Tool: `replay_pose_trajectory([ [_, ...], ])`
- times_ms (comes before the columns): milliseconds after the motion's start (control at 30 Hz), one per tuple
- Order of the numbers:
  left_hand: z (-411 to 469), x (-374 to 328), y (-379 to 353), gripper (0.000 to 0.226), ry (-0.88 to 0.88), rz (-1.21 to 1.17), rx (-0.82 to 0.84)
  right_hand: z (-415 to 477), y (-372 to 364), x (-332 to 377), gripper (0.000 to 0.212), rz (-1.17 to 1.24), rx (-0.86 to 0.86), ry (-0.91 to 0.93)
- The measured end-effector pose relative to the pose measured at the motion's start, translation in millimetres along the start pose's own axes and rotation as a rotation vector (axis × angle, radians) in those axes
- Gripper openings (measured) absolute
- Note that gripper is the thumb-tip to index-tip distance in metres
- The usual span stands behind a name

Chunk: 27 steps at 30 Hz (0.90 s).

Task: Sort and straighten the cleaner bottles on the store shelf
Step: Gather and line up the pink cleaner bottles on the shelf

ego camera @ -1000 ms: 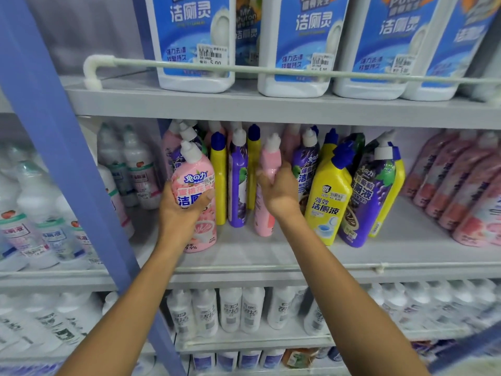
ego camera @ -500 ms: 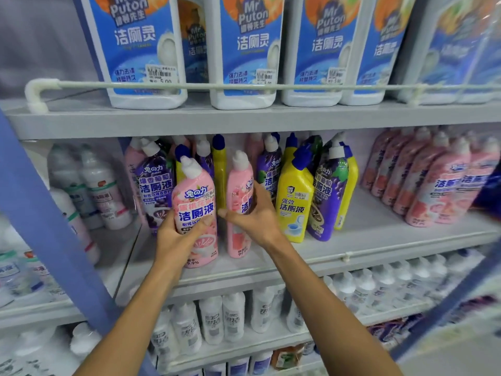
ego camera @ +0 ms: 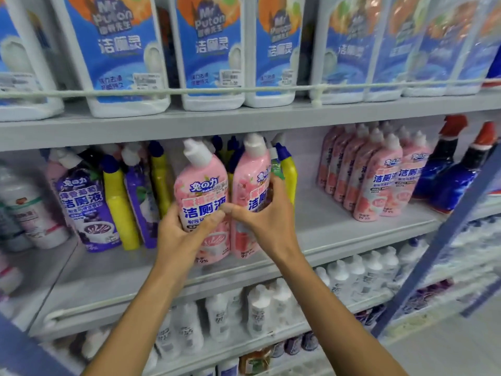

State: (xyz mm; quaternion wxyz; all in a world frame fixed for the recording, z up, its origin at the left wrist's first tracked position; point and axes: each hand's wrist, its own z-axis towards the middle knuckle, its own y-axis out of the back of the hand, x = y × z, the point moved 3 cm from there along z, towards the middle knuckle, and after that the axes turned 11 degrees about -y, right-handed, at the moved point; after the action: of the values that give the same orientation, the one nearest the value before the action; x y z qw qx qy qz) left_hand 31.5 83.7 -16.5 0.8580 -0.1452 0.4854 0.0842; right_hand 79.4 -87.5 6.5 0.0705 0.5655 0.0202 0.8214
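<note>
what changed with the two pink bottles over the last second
The right hand drew its pink bottle forward and left, out of the mixed row, until it stood beside the left hand's pink bottle; the two now sit side by side near the shelf's front edge. The left hand kept its grip throughout. The pink group on the right looks unchanged.

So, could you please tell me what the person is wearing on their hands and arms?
Nothing that shows: the left hand and right hand are bare, without gloves, rings or a watch, and both forearms are uncovered, with no sleeve in view.
</note>
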Motion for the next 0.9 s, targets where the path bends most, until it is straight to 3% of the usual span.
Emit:
replay_pose_trajectory([
  [300, -15, 33, -159, 0.049, 0.021, 0.000, 0.026, 51, 158, -51, 0.092, -0.020, -0.101, -0.075],
  [467, -6, 67, -240, 0.045, 0.012, 0.032, -0.030, 90, 218, -89, 0.084, -0.066, -0.200, -0.085],
  [600, 3, 99, -274, 0.042, 0.025, 0.087, -0.051, 104, 238, -126, 0.094, -0.115, -0.243, -0.124],
  [800, 22, 125, -280, 0.059, 0.054, 0.126, -0.104, 113, 231, -132, 0.092, -0.202, -0.259, -0.116],
  [900, 39, 134, -277, 0.063, 0.054, 0.185, -0.051, 112, 223, -135, 0.091, -0.193, -0.271, -0.121],
])
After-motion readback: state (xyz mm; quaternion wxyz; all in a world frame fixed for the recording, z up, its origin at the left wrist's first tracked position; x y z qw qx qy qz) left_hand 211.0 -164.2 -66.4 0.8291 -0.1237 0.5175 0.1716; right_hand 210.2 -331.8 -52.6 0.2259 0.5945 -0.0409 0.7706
